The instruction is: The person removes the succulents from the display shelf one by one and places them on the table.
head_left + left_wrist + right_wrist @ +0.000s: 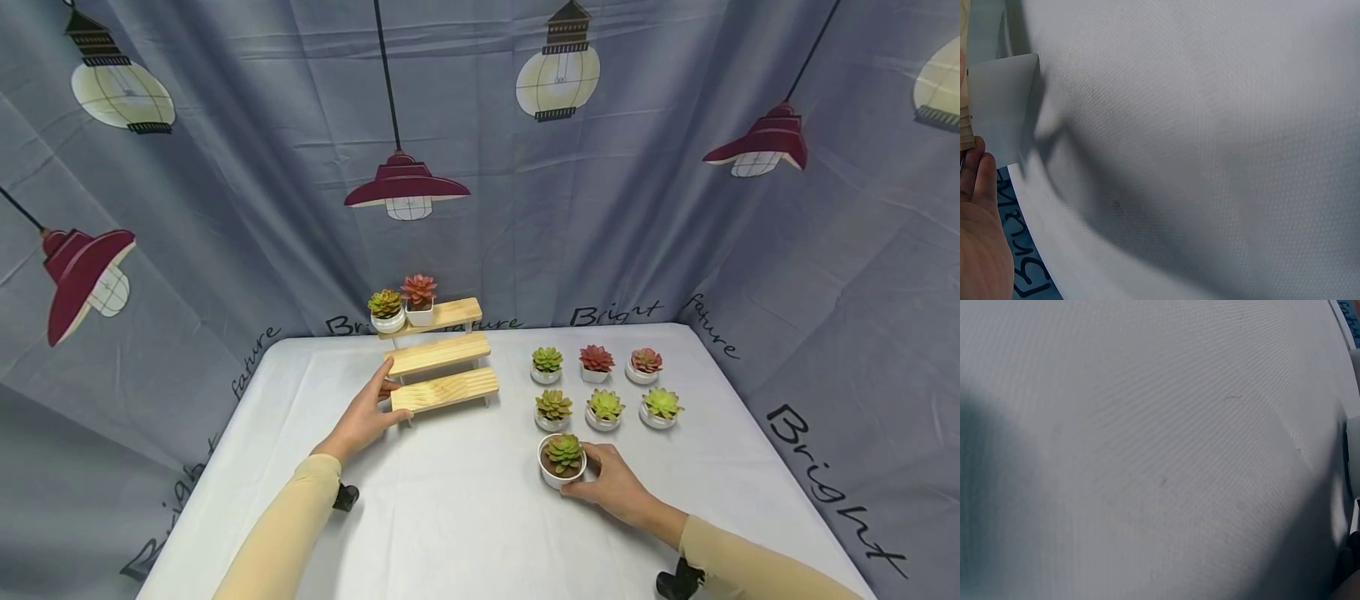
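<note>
A three-tier wooden shelf stand [442,353] stands at the left-centre of the white table. My left hand [365,419] holds its left end, thumb at the bottom board and fingers by the middle board. In the left wrist view, fingertips of that hand [982,231] meet the wood's edge. On the top board sit a yellow-green succulent [386,304] and a red succulent [419,292] in white pots. At the table's right-centre, my right hand [618,487] grips the rim of a white round pot with a green succulent [562,454], thumb in front, fingers behind.
Beyond the right hand, several small potted succulents stand in two rows, among them a red one [597,360], an olive-green one [553,406] and a light green one [662,403]. A grey-blue curtain [480,242] printed with lamps hangs behind the table [450,517].
</note>
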A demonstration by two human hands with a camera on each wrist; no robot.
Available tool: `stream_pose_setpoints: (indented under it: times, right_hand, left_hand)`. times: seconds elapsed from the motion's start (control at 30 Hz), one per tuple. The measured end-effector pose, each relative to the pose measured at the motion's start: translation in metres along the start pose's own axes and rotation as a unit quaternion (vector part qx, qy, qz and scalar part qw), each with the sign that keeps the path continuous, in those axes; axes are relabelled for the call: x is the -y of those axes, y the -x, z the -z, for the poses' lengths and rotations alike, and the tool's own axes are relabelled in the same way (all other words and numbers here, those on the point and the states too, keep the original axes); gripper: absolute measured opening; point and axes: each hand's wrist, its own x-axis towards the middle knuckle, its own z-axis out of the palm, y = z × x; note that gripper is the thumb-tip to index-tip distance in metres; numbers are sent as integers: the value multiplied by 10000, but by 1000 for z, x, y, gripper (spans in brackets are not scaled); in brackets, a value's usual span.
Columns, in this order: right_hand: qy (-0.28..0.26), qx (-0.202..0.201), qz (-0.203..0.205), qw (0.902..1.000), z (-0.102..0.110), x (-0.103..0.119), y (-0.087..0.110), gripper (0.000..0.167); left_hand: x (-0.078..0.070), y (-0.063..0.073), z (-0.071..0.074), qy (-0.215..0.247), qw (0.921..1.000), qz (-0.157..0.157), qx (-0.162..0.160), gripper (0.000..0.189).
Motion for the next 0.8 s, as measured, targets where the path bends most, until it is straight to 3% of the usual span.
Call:
stream_pose_setpoints:
  times: [0.8]
  right_hand:
    - [270, 7, -23, 9996, -2, -5, -2, 83]
  left_hand:
    - [1, 1, 0, 32, 10000, 5, -7, 112]
